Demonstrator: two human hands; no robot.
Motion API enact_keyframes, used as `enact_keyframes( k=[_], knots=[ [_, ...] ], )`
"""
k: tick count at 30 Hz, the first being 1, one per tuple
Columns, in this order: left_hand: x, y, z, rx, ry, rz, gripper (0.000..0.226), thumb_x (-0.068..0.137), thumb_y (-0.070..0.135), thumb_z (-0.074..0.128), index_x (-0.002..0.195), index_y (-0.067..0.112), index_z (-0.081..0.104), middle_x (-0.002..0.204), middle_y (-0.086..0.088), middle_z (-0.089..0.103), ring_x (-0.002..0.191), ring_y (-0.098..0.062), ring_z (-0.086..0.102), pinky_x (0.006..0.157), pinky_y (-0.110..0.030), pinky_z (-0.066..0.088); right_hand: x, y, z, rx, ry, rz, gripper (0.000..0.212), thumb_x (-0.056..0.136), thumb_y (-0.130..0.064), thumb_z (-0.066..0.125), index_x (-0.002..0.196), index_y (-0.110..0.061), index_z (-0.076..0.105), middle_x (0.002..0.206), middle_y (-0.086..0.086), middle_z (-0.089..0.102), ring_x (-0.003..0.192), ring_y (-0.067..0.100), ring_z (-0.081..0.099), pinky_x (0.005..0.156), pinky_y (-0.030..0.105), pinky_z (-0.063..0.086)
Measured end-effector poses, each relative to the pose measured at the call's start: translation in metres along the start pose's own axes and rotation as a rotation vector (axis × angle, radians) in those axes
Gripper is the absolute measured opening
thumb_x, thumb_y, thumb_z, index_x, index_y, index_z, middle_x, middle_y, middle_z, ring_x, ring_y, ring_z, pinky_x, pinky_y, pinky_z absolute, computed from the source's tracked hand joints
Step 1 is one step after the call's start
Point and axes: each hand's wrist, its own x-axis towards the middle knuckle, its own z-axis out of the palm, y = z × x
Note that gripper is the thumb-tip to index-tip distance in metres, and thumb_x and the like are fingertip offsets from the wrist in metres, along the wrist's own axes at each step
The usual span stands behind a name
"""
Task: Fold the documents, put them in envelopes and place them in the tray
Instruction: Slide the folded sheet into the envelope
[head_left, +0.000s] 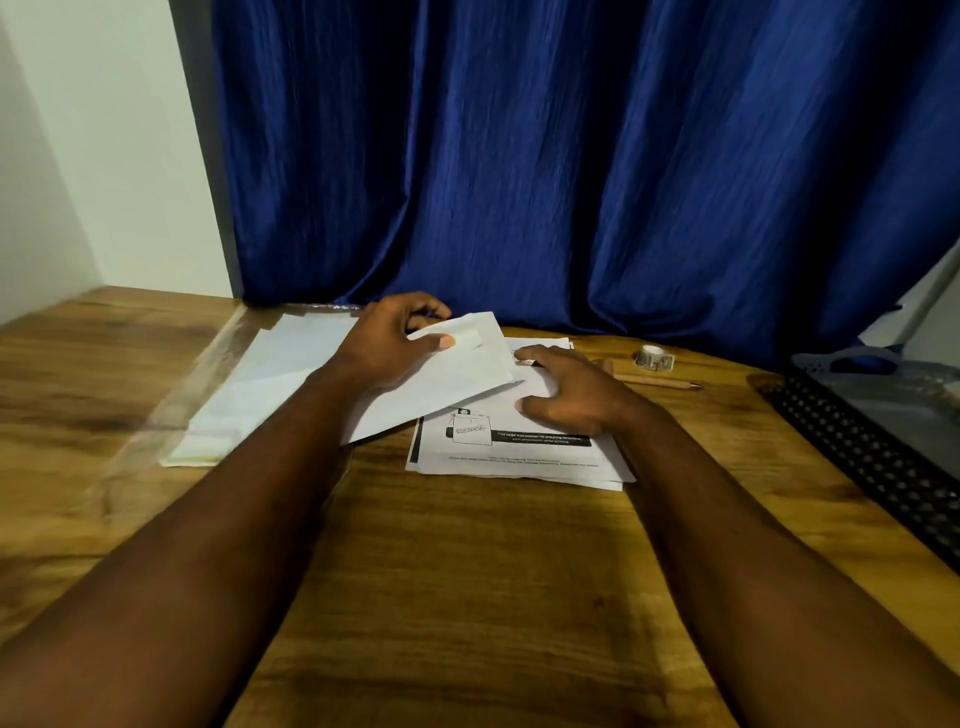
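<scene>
We seem to be at the envelope step: our left hand (387, 343) pinches an envelope (457, 384) over the far corner of the documents (519, 452), while our right hand (566, 389) rests on that stack, fingers loosely spread, gripping nothing. Next a folded sheet must slide inside. A pencil (660, 383) and tape roll (653, 357) lie between the stack and the tray (857, 436) at right.

Single head-mounted view: looks forward and down across the desk (467, 571) at close range, facing the blue curtain (571, 156) behind it.
</scene>
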Motion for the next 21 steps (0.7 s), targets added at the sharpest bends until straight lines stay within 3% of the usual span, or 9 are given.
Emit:
enact_keyframes(
  k=[3, 6, 10, 12, 16, 21],
  knots=[
    [0.001, -0.001, -0.002, 0.009, -0.005, -0.005, 0.026, 0.09, 0.024, 0.081, 0.113, 0.024, 0.071, 0.095, 0.017, 0.075, 0.087, 0.008, 0.068, 0.078, -0.018, 0.053, -0.001, 0.0, -0.003, 0.084, 0.184, -0.018, 0.057, 0.08, -0.049, 0.074, 0.134, -0.036, 0.06, 0.14, -0.006, 0.062, 0.133, 0.021, 0.053, 0.118, 0.052, 0.036],
    [0.002, -0.002, -0.001, 0.001, 0.004, -0.008, 0.024, 0.09, 0.025, 0.082, 0.111, 0.027, 0.07, 0.094, 0.017, 0.076, 0.086, 0.008, 0.069, 0.08, -0.022, 0.056, 0.002, 0.003, -0.011, 0.186, 0.455, -0.017, 0.023, 0.092, -0.025, 0.074, 0.112, -0.014, 0.073, 0.111, 0.005, 0.075, 0.106, 0.027, 0.068, 0.095, 0.037, 0.051],
    [0.0, 0.0, -0.002, 0.0, 0.003, 0.003, 0.024, 0.09, 0.025, 0.082, 0.111, 0.027, 0.07, 0.093, 0.016, 0.076, 0.084, 0.006, 0.069, 0.078, -0.023, 0.056, 0.002, 0.004, -0.019, 0.287, 0.726, 0.122, 0.018, 0.097, -0.022, 0.066, 0.111, -0.014, 0.074, 0.112, 0.008, 0.077, 0.103, 0.031, 0.068, 0.095, 0.039, 0.051],
    [0.0, -0.001, -0.002, -0.006, 0.004, 0.004, 0.024, 0.09, 0.024, 0.081, 0.111, 0.026, 0.07, 0.092, 0.016, 0.076, 0.084, 0.006, 0.07, 0.075, -0.022, 0.055, 0.001, 0.004, -0.023, 0.321, 0.764, 0.141, 0.02, 0.096, -0.021, 0.067, 0.112, -0.014, 0.075, 0.115, 0.007, 0.077, 0.102, 0.027, 0.069, 0.091, 0.032, 0.05],
    [-0.001, -0.002, -0.003, -0.016, 0.022, -0.018, 0.021, 0.089, 0.024, 0.082, 0.107, 0.026, 0.07, 0.089, 0.012, 0.077, 0.083, -0.001, 0.071, 0.075, -0.024, 0.055, -0.003, 0.004, -0.022, 0.527, 0.706, 0.074, 0.01, 0.092, -0.018, 0.069, 0.095, -0.016, 0.079, 0.089, -0.009, 0.078, 0.08, 0.006, 0.07, 0.076, 0.025, 0.057],
    [-0.001, -0.007, -0.004, 0.027, 0.01, -0.013, 0.022, 0.089, 0.022, 0.082, 0.106, 0.024, 0.07, 0.085, 0.009, 0.076, 0.079, -0.001, 0.069, 0.071, -0.022, 0.053, -0.001, 0.015, -0.019, 0.793, 0.672, 0.084, 0.003, 0.093, -0.023, 0.08, 0.09, -0.023, 0.079, 0.084, -0.011, 0.08, 0.075, 0.003, 0.073, 0.069, 0.02, 0.058]
  ],
)
